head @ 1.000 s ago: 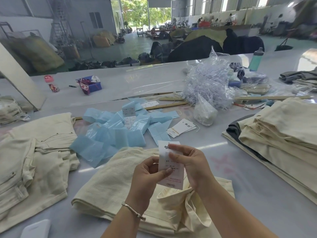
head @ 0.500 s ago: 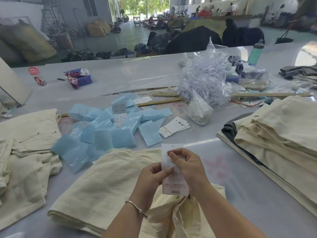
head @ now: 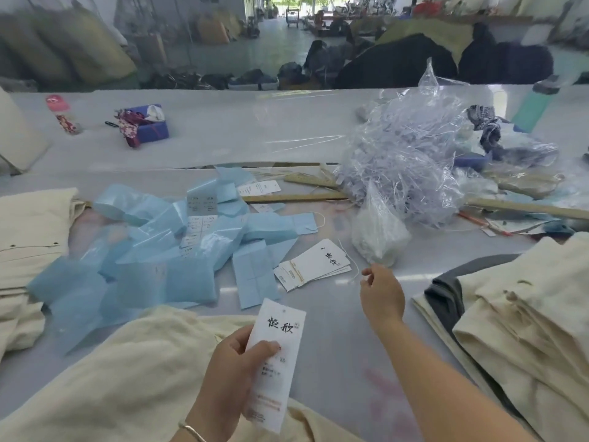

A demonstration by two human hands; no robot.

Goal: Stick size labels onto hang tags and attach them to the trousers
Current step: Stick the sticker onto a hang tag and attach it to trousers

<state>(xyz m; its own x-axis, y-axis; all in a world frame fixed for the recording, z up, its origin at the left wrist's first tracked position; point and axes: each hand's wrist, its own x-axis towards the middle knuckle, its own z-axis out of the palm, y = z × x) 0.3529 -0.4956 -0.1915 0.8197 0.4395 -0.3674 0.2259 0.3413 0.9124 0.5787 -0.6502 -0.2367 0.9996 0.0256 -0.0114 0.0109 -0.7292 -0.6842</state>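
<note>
My left hand [head: 236, 374] gripped a white hang tag [head: 276, 362] upright over the cream trousers [head: 105, 378] at the table's [head: 344, 355] near edge, while my right hand [head: 381, 295], fingers loosely curled and holding nothing, reached toward the spare tags [head: 314, 266] further in.

I see bare table [head: 334, 355] open between the folded trousers [head: 105, 378] and the cream stack [head: 526, 320]; ahead, the tag pile [head: 314, 266], blue backing sheets [head: 178, 250] and plastic bag [head: 379, 231] crowd my way
</note>
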